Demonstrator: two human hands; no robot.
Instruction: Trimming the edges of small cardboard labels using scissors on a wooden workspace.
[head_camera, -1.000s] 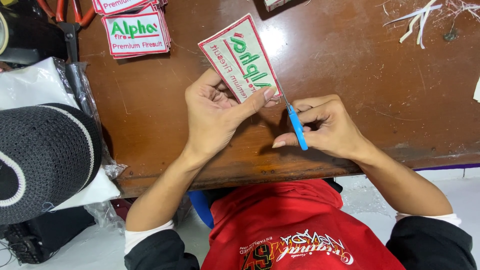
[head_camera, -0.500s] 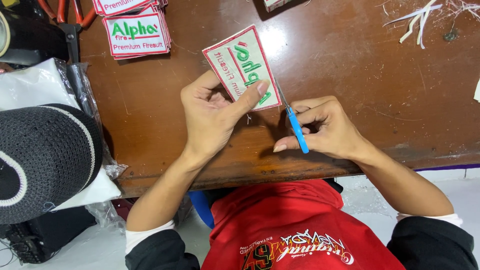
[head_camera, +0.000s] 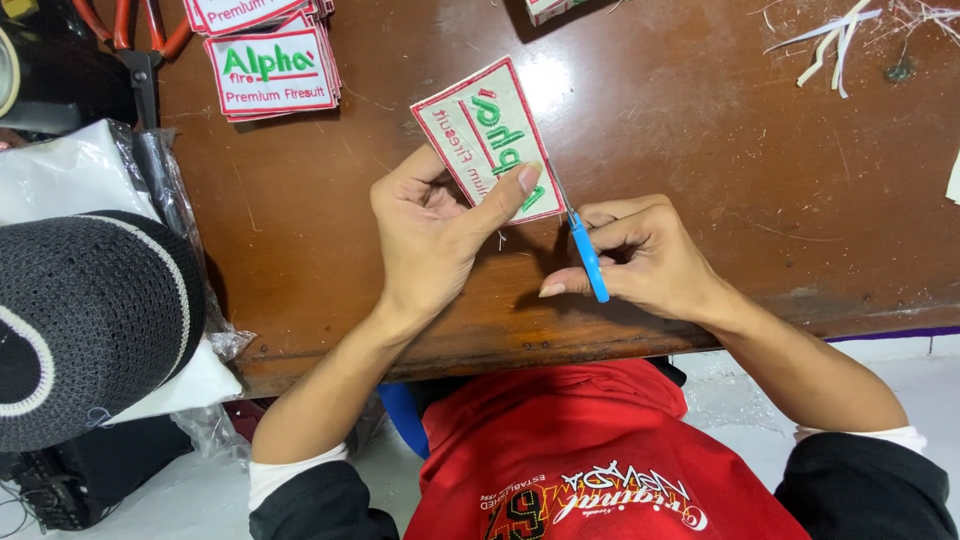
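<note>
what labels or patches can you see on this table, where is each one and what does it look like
Held patch: pinched in the left hand over mid-table, tilted; white rectangle, red border, green and red stitching.
Patch stack: table's upper left, flat; same white, red-bordered rectangles.
Second stack: just above it, cut off by the top edge.

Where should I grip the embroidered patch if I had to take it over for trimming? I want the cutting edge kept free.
Probably pinch the patch at its lower left corner, coming from the left, as the left hand does. The flat cloth is tilted, and the blue snips in the right hand work its right edge.
</note>
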